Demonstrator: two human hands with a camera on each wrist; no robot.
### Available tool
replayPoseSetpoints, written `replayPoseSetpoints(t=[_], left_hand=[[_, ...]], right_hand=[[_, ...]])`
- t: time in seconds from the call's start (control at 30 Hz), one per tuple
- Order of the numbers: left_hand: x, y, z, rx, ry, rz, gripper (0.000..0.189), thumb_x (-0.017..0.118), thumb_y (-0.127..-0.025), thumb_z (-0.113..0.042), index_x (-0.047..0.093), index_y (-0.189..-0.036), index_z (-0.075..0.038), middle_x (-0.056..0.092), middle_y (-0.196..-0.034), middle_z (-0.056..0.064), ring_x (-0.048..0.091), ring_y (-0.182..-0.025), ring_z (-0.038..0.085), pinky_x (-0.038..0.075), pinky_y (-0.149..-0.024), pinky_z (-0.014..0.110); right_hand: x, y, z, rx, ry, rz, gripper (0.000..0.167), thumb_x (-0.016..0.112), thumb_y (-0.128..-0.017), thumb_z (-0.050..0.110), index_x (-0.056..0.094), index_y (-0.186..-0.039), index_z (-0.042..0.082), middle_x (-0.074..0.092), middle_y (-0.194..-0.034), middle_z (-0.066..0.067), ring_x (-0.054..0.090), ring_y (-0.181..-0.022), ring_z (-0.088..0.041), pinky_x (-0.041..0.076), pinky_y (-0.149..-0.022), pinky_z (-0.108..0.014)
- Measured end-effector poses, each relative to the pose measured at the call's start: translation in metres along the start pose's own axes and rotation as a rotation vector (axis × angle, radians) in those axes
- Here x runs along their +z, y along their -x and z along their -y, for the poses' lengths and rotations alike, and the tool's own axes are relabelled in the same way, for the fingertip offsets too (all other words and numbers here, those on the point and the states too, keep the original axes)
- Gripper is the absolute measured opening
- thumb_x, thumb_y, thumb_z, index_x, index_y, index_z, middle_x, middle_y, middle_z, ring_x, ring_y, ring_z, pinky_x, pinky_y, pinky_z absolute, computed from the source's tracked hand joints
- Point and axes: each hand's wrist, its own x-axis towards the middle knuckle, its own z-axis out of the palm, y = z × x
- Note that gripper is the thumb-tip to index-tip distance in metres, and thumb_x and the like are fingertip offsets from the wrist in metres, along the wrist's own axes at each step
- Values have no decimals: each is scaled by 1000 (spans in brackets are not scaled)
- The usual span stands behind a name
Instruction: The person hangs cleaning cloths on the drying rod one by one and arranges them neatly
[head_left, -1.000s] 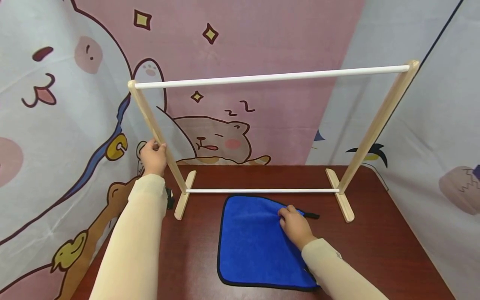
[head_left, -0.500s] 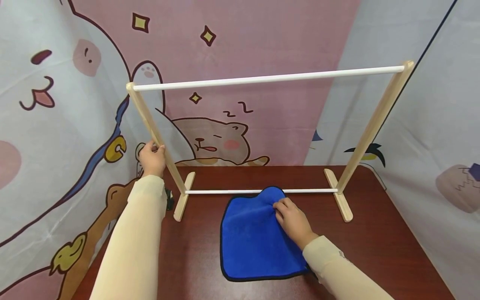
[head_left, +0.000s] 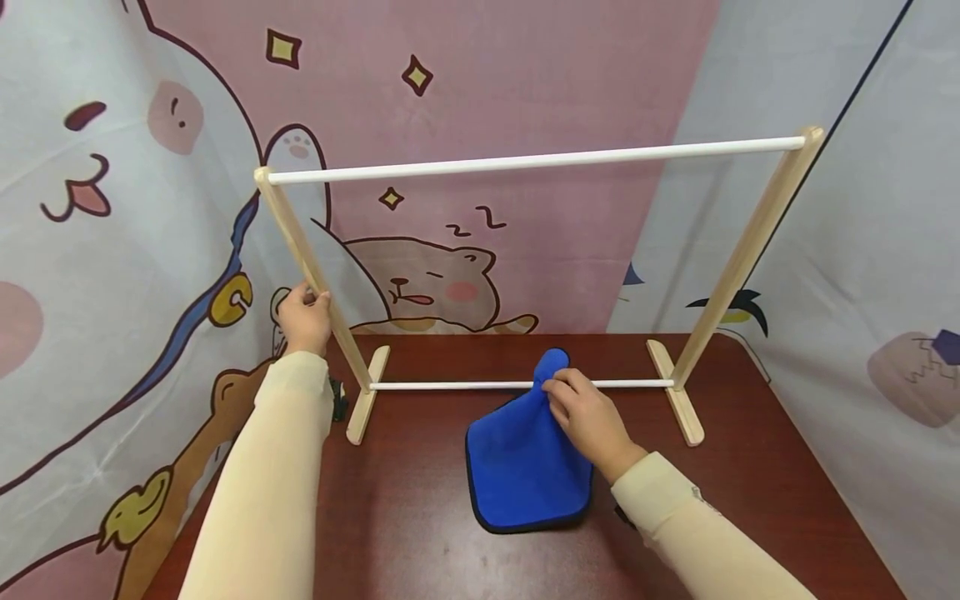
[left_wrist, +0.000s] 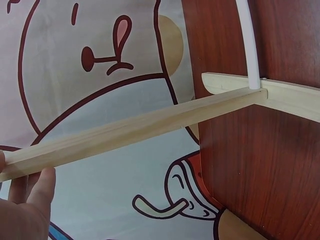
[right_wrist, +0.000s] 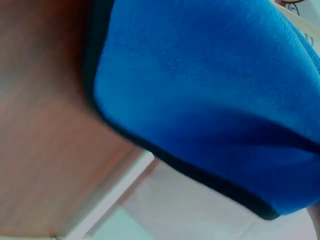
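Observation:
A wooden rack with a white top rod [head_left: 525,162] and a white lower rod [head_left: 450,386] stands on the table. My left hand [head_left: 304,321] grips its left post [head_left: 294,233], thumb and fingers on either side of the wood, as the left wrist view also shows. With my right hand [head_left: 588,417] I pinch a blue cloth [head_left: 525,475] with black edging near its upper part. The cloth hangs in folds from my fingers, in front of the lower rod, and its top end sticks up past that rod. Blue fabric [right_wrist: 200,75] fills much of the right wrist view.
The dark red-brown table [head_left: 420,533] lies under the rack. Wooden feet [head_left: 367,396] support both posts, and the right post [head_left: 750,250] leans outward in view. Printed curtains [head_left: 487,75] hang behind and at both sides.
My right hand has lifted the cloth off its flat spread, moving up and toward the lower rod. The cloth now hangs gathered. My left hand keeps its hold on the post.

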Motion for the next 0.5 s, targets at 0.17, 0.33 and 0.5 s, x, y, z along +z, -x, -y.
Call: replayPoseSetpoints(t=[0.17, 0.33, 0.5], left_hand=[[-1, 1, 0, -2, 1, 2, 45, 48, -102, -17, 43, -146, -11, 52, -134, 20, 55, -119, 33, 48, -97, 42], [-1, 2, -1, -4, 4, 9, 45, 47, -102, -18, 41, -147, -11, 50, -137, 20, 54, -122, 33, 47, -98, 42], [-1, 1, -1, 3, 1, 8, 45, 48, -102, -18, 43, -146, -10, 51, -136, 20, 54, -121, 33, 47, -98, 42]], right_hand=[[-11, -14, -2, -73, -9, -39, 25, 76, -75, -5, 67, -97, 3, 59, -97, -14, 62, -85, -27, 56, -67, -38], [-25, -28, -5, -133, -20, -48, 9, 63, -91, 4, 66, -99, 1, 58, -98, -15, 62, -86, -28, 57, -67, -39], [-40, -43, -8, -163, -10, -85, 9, 62, -93, 4, 67, -99, 0, 59, -99, -16, 62, -86, -30, 56, -63, -40]])
